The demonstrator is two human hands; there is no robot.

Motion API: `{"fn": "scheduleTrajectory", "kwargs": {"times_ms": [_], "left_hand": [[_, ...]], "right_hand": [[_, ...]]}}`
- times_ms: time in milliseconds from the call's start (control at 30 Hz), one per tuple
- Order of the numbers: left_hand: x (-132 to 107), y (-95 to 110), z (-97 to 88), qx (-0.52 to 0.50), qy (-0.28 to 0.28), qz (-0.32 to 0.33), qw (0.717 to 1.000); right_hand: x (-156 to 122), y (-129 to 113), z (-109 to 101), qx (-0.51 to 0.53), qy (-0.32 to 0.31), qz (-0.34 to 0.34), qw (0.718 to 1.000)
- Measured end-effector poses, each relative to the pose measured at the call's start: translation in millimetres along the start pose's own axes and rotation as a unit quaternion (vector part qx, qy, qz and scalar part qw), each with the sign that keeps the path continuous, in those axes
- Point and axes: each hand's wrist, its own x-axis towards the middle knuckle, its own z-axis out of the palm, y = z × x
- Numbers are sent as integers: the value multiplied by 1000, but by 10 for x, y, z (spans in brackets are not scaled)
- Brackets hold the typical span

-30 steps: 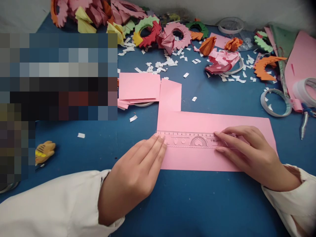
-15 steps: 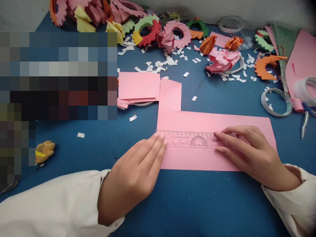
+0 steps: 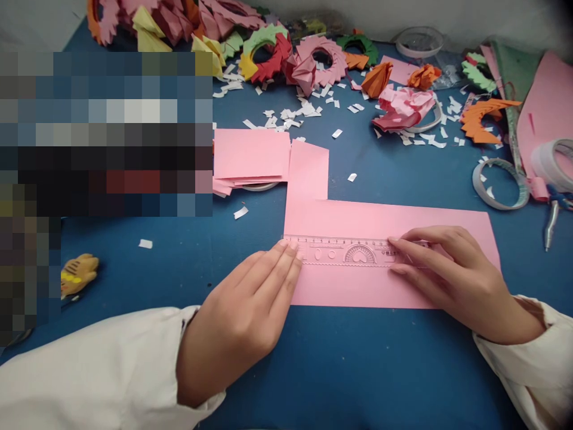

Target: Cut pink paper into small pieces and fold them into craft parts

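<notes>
A clear plastic ruler (image 3: 333,253) with a protractor pattern lies flat across a sheet of pink paper (image 3: 358,291). The fingertips of my left hand (image 3: 250,298), held close together, press on the ruler's left end at the paper's left edge. My right hand (image 3: 456,269) grips the ruler's right part between thumb and fingers and hides that end. Beyond the sheet's left corner, a narrower pink paper piece (image 3: 308,170) extends away, beside a stack of pink rectangles (image 3: 251,154).
Folded paper rings (image 3: 322,60) and white paper scraps (image 3: 299,113) spread along the back of the blue table (image 3: 340,370). At the right are a tape roll (image 3: 500,184), another roll (image 3: 555,161) and a metal compass-like tool (image 3: 551,224). A cat-shaped item (image 3: 80,273) lies left; blurred blocks cover the upper left.
Both hands and the ruler keep their places on the pink paper. The whole view has shifted very slightly.
</notes>
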Motion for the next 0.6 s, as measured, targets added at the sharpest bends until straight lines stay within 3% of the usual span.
{"fn": "scheduleTrajectory", "kwargs": {"times_ms": [367,600], "left_hand": [[14,23,57,37,17,19,999],[-6,27,101,41,25,6,999]], "right_hand": [[-13,20,31,-23,-9,-5,1000],[193,-268,-130,-104,-53,-41,992]]}}
